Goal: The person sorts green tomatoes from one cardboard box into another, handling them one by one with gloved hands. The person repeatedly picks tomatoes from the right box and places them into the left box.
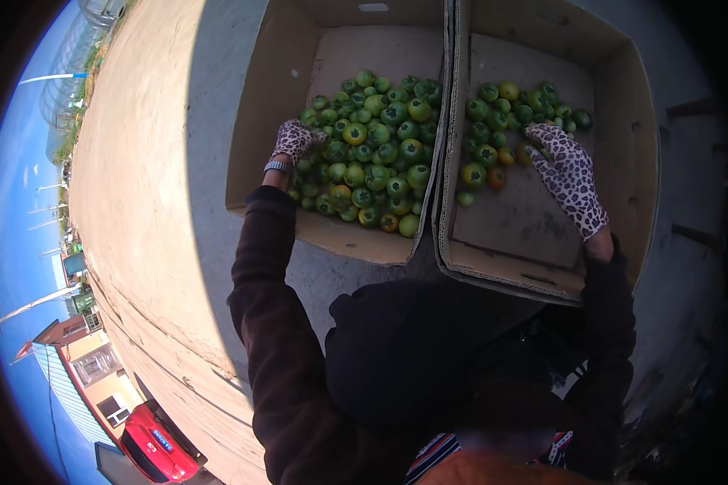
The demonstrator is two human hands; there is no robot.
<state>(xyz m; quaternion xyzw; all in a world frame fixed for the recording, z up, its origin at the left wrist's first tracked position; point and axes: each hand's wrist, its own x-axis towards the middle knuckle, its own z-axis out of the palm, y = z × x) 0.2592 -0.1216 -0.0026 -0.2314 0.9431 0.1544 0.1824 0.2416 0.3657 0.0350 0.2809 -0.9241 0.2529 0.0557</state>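
Two cardboard boxes stand side by side in front of me. In the left box [364,40], a large heap of mostly green tomatoes [372,153] is spread out, a few turning yellow or orange. My left hand [297,139], in a leopard-print glove, is curled at the heap's left edge; its fingertips are partly hidden, so what they hold cannot be told. Fewer tomatoes [496,117] lie in the right box [501,226], some of them orange. Over their right side reaches my right hand [569,176], gloved alike, its thumb and fingers apart beside the tomatoes.
The boxes' tall inner walls meet in a double edge [441,186] between my hands. Grey shaded ground [210,153] surrounds them, with sunlit pavement [154,202] to the left. A red car [158,444] and a building [97,364] are far off at lower left.
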